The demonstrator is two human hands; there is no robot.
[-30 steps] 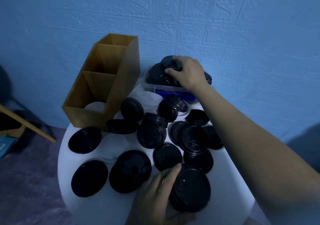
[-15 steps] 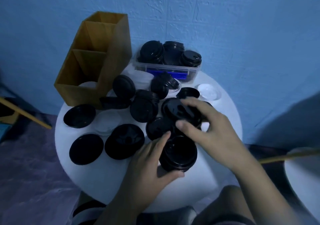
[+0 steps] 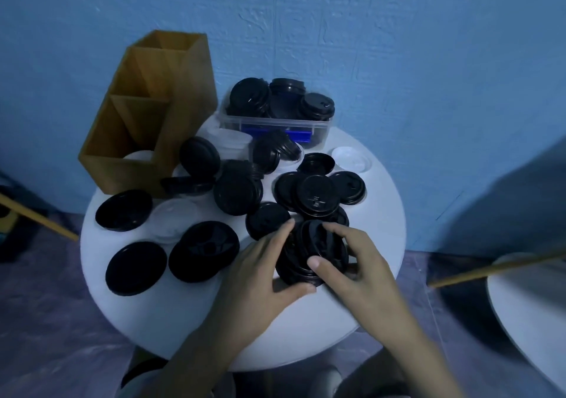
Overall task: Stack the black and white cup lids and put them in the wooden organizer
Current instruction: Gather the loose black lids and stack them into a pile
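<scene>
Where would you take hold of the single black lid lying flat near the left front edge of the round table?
By its rim, from above. The black lid lies flat and thin on the table, so a grip across its edge suits best. Since another lid crowds its right side, I would come in from its free left side, probably tipping that edge up first.

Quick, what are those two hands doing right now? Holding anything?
The left hand grips the stack of black lids from its left side.
The right hand pinches the same stack, thumb and fingers across its top.
</scene>
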